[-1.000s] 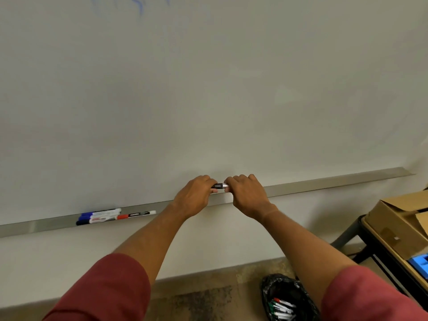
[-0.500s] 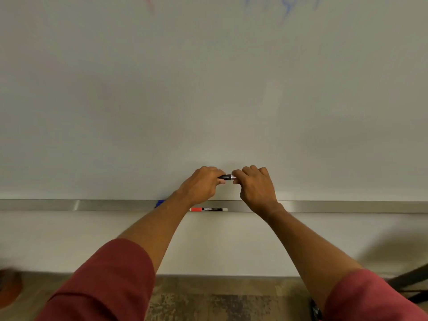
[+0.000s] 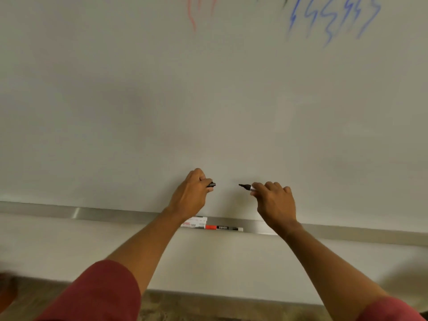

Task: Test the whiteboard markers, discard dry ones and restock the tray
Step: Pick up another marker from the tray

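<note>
Before the whiteboard (image 3: 208,112), both hands were raised just above the metal tray (image 3: 76,213); the left hand (image 3: 190,195) had its fingers curled round a black cap (image 3: 211,184), whose end poked out past the knuckles toward the right; the right hand (image 3: 274,202) pinched an uncapped black marker (image 3: 246,187) near its front end, the dark tip pointing left toward the cap, with a clear gap between tip and cap; most of the marker's barrel was hidden inside the fingers. Below the hands, on the tray, lay a red-capped marker (image 3: 223,227) lengthwise along the ledge; just left of it, touching or nearly so, sat a few white-barrelled markers (image 3: 195,222), partly hidden behind the left wrist. High on the board were red squiggles (image 3: 193,17) and, further right, blue zigzag strokes (image 3: 331,17); both forearms came out of dark red sleeves (image 3: 102,295) at the bottom of the view.
</note>
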Tool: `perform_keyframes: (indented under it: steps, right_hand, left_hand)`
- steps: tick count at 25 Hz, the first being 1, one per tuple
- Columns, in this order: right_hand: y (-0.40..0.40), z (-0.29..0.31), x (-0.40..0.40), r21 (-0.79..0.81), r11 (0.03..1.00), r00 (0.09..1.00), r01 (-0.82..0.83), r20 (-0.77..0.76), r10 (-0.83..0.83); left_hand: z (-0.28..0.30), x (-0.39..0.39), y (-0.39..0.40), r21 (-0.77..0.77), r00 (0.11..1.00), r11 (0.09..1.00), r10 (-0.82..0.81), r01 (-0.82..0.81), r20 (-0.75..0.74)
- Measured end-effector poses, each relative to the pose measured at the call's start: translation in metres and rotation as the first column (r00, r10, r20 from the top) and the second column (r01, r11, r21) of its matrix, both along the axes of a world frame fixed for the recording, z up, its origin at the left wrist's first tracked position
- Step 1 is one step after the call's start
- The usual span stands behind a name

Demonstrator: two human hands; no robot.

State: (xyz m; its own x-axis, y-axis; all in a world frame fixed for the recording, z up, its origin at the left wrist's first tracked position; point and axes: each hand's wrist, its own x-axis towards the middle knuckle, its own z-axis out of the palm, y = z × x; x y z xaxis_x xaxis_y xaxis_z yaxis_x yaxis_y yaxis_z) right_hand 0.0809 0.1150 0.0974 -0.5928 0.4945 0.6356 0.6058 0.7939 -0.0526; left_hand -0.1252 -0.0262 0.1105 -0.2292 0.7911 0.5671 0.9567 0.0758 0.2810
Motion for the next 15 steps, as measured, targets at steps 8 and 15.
perform_keyframes:
  steps: [8,15]
  right_hand:
    - [0.02,0.071,-0.023,-0.017,0.989,0.952,-0.147,-0.272,0.136]
    - [0.024,0.144,-0.052,0.009,0.923,0.749,-0.385,-0.582,0.317]
  left_hand:
    - [0.063,-0.006,0.036,0.252,0.997,0.967,0.044,-0.026,-0.067]
    - [0.15,-0.023,0.047,0.508,0.961,0.857,0.205,-0.084,-0.186]
